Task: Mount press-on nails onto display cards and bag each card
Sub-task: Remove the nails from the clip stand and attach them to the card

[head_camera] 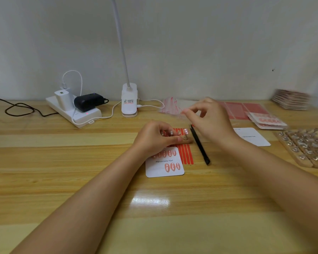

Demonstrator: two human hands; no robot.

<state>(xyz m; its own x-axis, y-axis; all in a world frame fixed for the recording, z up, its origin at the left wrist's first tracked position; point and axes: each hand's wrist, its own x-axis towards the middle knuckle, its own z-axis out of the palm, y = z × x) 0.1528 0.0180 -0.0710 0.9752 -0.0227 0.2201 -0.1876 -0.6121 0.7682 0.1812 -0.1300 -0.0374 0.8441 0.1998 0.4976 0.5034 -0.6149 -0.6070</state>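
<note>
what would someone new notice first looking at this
The two hands at the middle of the wooden desk: the left hand holds a small wooden strip with nails over a white "Handmade Nail" card and orange adhesive strips. The right hand hovers just above and right, fingertips pinched, by black tweezers. A white clip lamp stands behind, and racks of nails lie at far right.

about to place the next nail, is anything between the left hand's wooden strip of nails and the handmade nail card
Nothing visible stands between them. The left hand holds the wooden strip of nails just behind the Handmade Nail card; the black tweezers lie off to the right.
</note>
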